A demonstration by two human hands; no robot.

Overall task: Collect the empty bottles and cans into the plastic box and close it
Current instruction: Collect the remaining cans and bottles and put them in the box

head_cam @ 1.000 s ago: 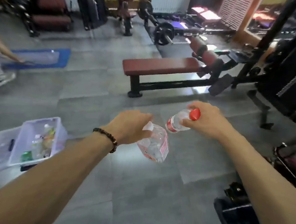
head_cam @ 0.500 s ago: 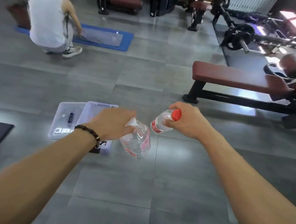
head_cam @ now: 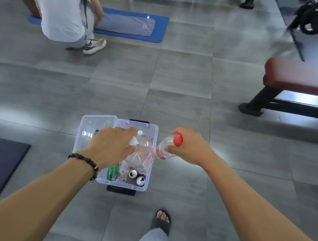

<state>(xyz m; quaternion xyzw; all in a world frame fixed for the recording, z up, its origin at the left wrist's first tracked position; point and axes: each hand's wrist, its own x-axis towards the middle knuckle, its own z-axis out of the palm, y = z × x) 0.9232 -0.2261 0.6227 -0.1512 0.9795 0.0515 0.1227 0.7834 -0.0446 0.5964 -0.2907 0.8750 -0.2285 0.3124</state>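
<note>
Clear bottles, two, one per hand (head_cam: 113,146), above box (head_cam: 120,185).

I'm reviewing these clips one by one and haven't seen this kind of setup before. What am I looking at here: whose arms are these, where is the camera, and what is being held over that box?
There is no machine here. The camera sits on a person's head and looks forward and down, so the two bare arms reaching into the picture are that person's own.

The left hand, with a beaded bracelet at the wrist, holds a large clear bottle over the open plastic box. The right hand grips a smaller bottle with a red cap just beside the box's right edge.

The box stands on the grey tiled gym floor. Inside it you can see a green can and two cans with silver tops. Its clear lid lies at its left side, so the box is not closed yet.

Farther off, another person crouches by a blue mat, and a red bench stands to the right.
</note>
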